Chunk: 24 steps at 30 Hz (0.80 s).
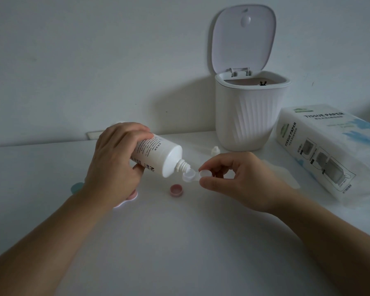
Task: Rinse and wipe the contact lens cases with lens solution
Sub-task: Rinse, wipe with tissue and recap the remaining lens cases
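Note:
My left hand [113, 163] grips a white lens solution bottle [158, 154], tipped with its nozzle pointing down to the right. The nozzle sits just over the left well of a clear contact lens case [192, 175]. My right hand [239, 178] pinches that case at its right well, holding it above the white table [179, 242]. A pink screw cap [176, 190] lies on the table below the case. Another pink case [126, 199] is partly hidden under my left wrist, with a teal cap [77, 187] to its left.
A small white bin [250, 116] with its lid [244, 39] flipped up stands at the back. A tissue paper pack [329, 150] lies at the right. The bottle's small white cap [215, 150] stands before the bin. A tissue sheet [284, 178] lies behind my right hand.

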Each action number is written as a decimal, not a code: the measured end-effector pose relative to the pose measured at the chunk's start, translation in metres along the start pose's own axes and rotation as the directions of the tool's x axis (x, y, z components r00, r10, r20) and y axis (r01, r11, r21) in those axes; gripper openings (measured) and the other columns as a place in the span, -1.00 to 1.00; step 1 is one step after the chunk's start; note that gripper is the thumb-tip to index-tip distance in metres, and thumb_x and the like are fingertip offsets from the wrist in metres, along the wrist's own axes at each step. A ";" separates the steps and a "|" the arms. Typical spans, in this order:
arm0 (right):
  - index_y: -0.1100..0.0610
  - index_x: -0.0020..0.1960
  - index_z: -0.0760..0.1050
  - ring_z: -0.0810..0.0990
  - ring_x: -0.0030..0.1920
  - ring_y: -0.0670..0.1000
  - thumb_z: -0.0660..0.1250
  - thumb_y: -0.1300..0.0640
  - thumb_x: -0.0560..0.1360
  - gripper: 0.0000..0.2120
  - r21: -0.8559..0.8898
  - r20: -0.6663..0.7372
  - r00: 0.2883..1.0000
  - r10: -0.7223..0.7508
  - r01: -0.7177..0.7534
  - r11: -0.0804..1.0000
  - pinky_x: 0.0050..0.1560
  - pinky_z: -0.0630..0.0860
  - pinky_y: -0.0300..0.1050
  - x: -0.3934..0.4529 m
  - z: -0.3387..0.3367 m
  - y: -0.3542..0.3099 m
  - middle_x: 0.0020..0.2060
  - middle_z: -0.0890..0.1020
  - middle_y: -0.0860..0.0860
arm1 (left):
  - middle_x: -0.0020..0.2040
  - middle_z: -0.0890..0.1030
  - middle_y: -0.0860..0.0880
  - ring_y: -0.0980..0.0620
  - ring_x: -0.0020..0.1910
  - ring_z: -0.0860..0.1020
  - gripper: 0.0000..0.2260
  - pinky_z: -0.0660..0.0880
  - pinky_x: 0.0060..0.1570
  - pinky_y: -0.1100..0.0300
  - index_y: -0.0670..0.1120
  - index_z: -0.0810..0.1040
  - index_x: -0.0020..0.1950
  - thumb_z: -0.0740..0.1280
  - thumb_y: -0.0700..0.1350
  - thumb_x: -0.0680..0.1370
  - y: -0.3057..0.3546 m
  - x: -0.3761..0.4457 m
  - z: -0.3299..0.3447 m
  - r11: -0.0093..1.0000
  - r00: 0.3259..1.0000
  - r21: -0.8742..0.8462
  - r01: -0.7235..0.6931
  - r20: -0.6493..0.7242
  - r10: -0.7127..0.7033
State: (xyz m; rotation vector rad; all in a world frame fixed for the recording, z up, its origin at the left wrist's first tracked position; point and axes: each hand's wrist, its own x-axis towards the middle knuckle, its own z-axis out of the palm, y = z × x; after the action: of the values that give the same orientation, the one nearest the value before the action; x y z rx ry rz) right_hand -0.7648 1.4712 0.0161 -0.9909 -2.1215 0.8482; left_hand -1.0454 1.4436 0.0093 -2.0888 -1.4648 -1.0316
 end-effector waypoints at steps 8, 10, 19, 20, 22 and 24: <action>-0.08 -0.06 0.69 0.62 -0.19 -0.11 0.52 -0.06 0.41 -0.87 0.007 0.001 1.000 -0.002 0.002 1.000 -0.09 0.55 -0.21 -0.001 0.000 -0.001 -0.19 0.70 -0.11 | 0.25 0.57 -0.04 -0.16 0.26 0.47 -0.38 0.31 0.32 0.10 -0.13 0.55 0.20 0.48 -0.46 0.17 -0.001 0.000 0.001 1.000 1.000 -0.002 0.009 -0.006 -0.009; -0.08 -0.06 0.69 0.62 -0.19 -0.11 0.51 -0.07 0.41 -0.86 0.001 0.000 1.000 -0.003 0.003 1.000 -0.09 0.54 -0.21 0.000 0.000 -0.001 -0.19 0.70 -0.11 | 0.24 0.57 -0.04 -0.15 0.25 0.48 -0.39 0.30 0.32 0.11 -0.13 0.55 0.19 0.48 -0.46 0.18 -0.001 0.000 0.001 1.000 1.000 -0.002 0.005 -0.014 -0.005; -0.08 -0.07 0.69 0.62 -0.20 -0.13 0.52 -0.06 0.41 -0.87 0.009 -0.010 1.000 0.001 -0.001 1.000 -0.11 0.52 -0.28 0.000 0.000 0.000 -0.20 0.70 -0.12 | 0.25 0.55 0.00 -0.11 0.26 0.46 -0.37 0.28 0.32 0.17 -0.10 0.54 0.22 0.50 -0.45 0.19 -0.003 -0.002 0.003 1.000 1.000 -0.019 0.019 -0.021 -0.019; -0.08 -0.07 0.69 0.62 -0.20 -0.12 0.52 -0.06 0.40 -0.87 0.015 -0.010 1.000 0.002 -0.002 1.000 -0.11 0.52 -0.28 0.000 0.000 0.000 -0.20 0.70 -0.12 | 0.25 0.55 0.00 -0.11 0.26 0.46 -0.36 0.29 0.32 0.16 -0.10 0.53 0.22 0.50 -0.45 0.19 -0.003 -0.002 0.003 0.999 0.999 -0.027 0.029 -0.021 -0.030; -0.08 -0.08 0.69 0.62 -0.20 -0.11 0.52 -0.05 0.41 -0.88 0.030 -0.008 1.000 0.002 -0.002 1.000 -0.11 0.52 -0.28 0.000 -0.001 -0.001 -0.21 0.70 -0.11 | 0.26 0.56 -0.01 -0.11 0.27 0.46 -0.36 0.33 0.32 0.08 -0.09 0.52 0.23 0.51 -0.45 0.21 -0.002 -0.002 0.003 0.997 0.998 -0.058 0.055 -0.027 -0.056; -0.07 -0.09 0.69 0.62 -0.20 -0.10 0.52 -0.02 0.41 -0.90 0.043 -0.009 1.000 0.000 0.000 0.999 -0.12 0.51 -0.29 -0.001 -0.001 -0.001 -0.22 0.70 -0.12 | 0.26 0.56 -0.01 -0.08 0.29 0.45 -0.37 0.37 0.31 0.03 -0.10 0.52 0.25 0.54 -0.43 0.24 0.000 -0.003 0.003 0.990 0.994 -0.103 0.097 -0.035 -0.101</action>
State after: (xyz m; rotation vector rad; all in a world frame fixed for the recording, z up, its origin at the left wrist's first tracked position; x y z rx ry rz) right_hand -0.7640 1.4704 0.0172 -0.9707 -2.0872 0.8848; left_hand -1.0454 1.4435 0.0051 -2.0695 -1.5399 -1.2018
